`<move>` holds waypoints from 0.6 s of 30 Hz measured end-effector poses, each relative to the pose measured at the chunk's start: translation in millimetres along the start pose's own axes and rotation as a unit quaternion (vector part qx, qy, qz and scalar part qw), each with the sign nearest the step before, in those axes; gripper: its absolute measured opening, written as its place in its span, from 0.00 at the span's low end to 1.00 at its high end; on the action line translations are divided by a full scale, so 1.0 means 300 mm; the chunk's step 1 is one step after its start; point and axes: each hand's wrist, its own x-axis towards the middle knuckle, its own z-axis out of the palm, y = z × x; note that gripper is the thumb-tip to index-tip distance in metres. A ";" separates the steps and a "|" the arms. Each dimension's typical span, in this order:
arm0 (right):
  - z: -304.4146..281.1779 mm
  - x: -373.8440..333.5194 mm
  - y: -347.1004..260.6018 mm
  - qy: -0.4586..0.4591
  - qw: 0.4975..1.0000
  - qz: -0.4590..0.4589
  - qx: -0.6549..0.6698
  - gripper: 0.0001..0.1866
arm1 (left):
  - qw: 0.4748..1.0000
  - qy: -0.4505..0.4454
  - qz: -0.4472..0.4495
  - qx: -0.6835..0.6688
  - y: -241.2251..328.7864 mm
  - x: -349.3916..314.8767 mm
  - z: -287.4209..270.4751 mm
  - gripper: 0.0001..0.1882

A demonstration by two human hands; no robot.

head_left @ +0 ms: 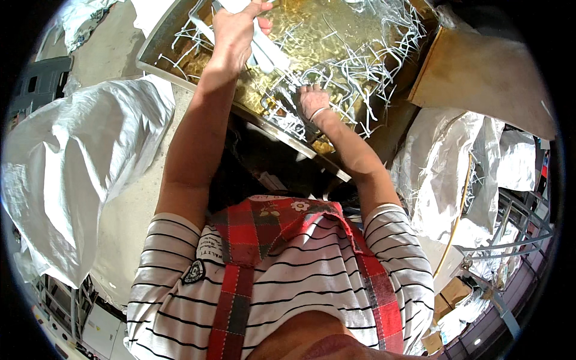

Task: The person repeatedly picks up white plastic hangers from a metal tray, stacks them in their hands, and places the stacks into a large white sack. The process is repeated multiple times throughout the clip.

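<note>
A shallow metal tray (pixel 157 43) of water stands in front of me, with many thin white plastic sprue strips (pixel 366 72) lying in it. Over its left part, my left hand (pixel 235 29) is closed around a pale grey-white plastic piece (pixel 267 55). That piece has a broad flat end pointing down toward the middle of the tray. A bent light strip (pixel 203 25) shows on the other side of this hand. My right hand (pixel 313 102) reaches into the strips near the tray's front edge; its fingertips are partly hidden among them, and I cannot make out a grip.
A large white woven sack (pixel 90 150) stands on the left, and another white sack (pixel 435 174) on the right. A brown board (pixel 480 75) borders the tray's right side. Grey metal frames (pixel 510 249) and cardboard boxes (pixel 453 292) lie at the lower right.
</note>
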 end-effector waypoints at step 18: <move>-0.483 0.064 0.105 -0.068 0.944 0.243 0.210 0.21 | 0.961 -0.022 -0.070 0.267 -0.024 -0.073 0.061 0.11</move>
